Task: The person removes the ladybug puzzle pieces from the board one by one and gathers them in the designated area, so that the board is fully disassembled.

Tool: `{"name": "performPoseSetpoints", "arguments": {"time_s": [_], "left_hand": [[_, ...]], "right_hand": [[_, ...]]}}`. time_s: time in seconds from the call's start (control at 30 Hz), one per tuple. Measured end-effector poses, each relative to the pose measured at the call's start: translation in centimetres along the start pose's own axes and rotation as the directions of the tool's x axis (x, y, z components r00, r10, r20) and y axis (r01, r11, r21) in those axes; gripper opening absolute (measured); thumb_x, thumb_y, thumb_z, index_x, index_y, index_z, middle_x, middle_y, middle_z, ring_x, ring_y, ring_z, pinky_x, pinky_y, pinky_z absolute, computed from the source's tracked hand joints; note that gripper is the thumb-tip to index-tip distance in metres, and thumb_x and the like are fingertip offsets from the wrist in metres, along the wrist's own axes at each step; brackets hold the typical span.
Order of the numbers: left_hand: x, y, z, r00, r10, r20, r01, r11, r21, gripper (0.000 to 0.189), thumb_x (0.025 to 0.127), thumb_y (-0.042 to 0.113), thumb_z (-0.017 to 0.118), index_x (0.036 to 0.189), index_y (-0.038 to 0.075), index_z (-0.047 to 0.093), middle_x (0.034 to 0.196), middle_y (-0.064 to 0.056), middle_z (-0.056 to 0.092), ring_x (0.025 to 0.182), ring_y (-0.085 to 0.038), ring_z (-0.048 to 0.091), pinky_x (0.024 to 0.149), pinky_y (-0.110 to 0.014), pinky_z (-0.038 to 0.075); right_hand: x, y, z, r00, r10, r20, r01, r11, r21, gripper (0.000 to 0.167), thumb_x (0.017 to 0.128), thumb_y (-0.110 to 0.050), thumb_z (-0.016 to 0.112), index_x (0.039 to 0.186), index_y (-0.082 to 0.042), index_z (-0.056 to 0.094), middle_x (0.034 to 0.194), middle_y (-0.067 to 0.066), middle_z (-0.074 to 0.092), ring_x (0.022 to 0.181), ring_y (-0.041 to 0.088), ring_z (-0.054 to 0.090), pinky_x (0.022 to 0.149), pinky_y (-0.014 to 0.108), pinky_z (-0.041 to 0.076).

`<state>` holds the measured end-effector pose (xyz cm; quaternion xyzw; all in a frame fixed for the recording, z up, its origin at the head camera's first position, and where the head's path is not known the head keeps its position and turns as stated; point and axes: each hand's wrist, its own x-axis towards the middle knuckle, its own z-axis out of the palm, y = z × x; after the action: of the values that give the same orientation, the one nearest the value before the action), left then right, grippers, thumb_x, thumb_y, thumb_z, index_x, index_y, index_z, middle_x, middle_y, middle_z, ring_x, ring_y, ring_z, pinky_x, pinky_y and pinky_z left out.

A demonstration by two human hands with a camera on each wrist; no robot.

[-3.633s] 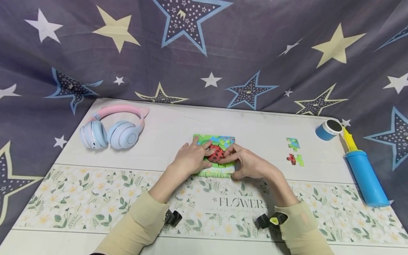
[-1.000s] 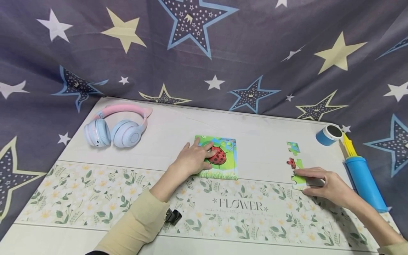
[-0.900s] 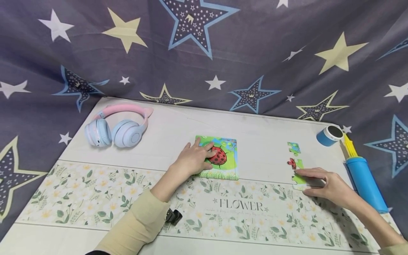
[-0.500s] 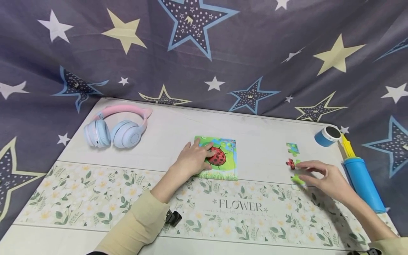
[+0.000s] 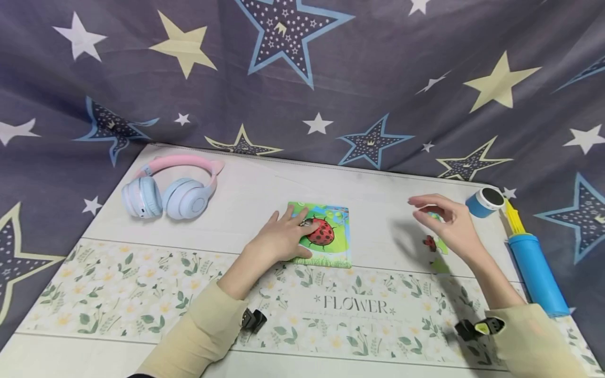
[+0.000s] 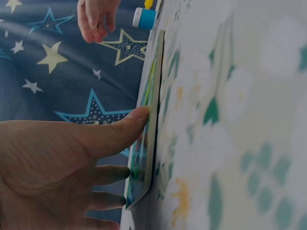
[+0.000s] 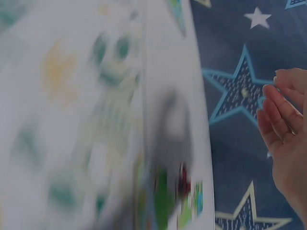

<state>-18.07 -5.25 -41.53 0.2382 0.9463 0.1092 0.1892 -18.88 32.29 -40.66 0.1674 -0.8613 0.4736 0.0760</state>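
A square ladybug jigsaw puzzle [image 5: 326,252] lies at the middle of the table. My left hand [image 5: 279,239] rests on its left side with spread, straight fingers; in the left wrist view the thumb [image 6: 129,124] touches its edge. Raised above the table on the right, my right hand [image 5: 446,223] has curved fingers and holds nothing. Beneath and beside it lie loose puzzle pieces: a red ladybug-head piece [image 5: 429,243], a green piece [image 5: 442,247], another green piece [image 5: 440,266] in shadow, and a blue-green one partly hidden behind the hand. These pieces look blurred in the right wrist view.
Pink and blue headphones [image 5: 186,199] lie at the back left. A small blue and white cylinder with a black mesh top [image 5: 484,202] stands at the back right, near a blue pump with a yellow end [image 5: 539,273]. A star-printed curtain [image 5: 302,94] hangs behind the table.
My right hand went from the puzzle to the loose pieces, where another green piece now lies. Since half a second ago it has risen and moved away from that piece. My left hand stays put.
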Motion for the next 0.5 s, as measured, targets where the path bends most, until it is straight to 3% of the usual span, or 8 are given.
{"name": "performPoseSetpoints", "arguments": {"time_s": [0.27, 0.5], "left_hand": [[-0.5, -0.5, -0.5, 0.997, 0.034, 0.068, -0.033, 0.999, -0.016, 0.076, 0.093, 0.049, 0.070, 0.160, 0.030, 0.038, 0.175, -0.010, 0.007, 0.161, -0.042, 0.001, 0.130, -0.063, 0.010], [-0.3, -0.7, -0.4, 0.997, 0.044, 0.068, -0.043, 0.999, -0.015, 0.075, 0.094, 0.049, 0.069, 0.160, 0.030, 0.038, 0.175, -0.008, 0.007, 0.161, -0.043, 0.002, 0.129, -0.063, 0.012]], "right_hand": [[2.9, -1.7, 3.9, 0.997, 0.009, -0.072, 0.005, 0.983, 0.184, 0.030, 0.095, -0.003, 0.070, 0.124, 0.005, 0.070, 0.114, -0.006, 0.076, 0.105, 0.010, 0.070, 0.092, 0.017, 0.056], [4.8, -3.3, 7.5, 0.998, 0.043, -0.055, -0.029, 0.972, 0.233, 0.033, 0.096, -0.009, 0.072, 0.127, 0.000, 0.071, 0.112, -0.006, 0.077, 0.105, 0.014, 0.070, 0.089, 0.016, 0.057]]}}
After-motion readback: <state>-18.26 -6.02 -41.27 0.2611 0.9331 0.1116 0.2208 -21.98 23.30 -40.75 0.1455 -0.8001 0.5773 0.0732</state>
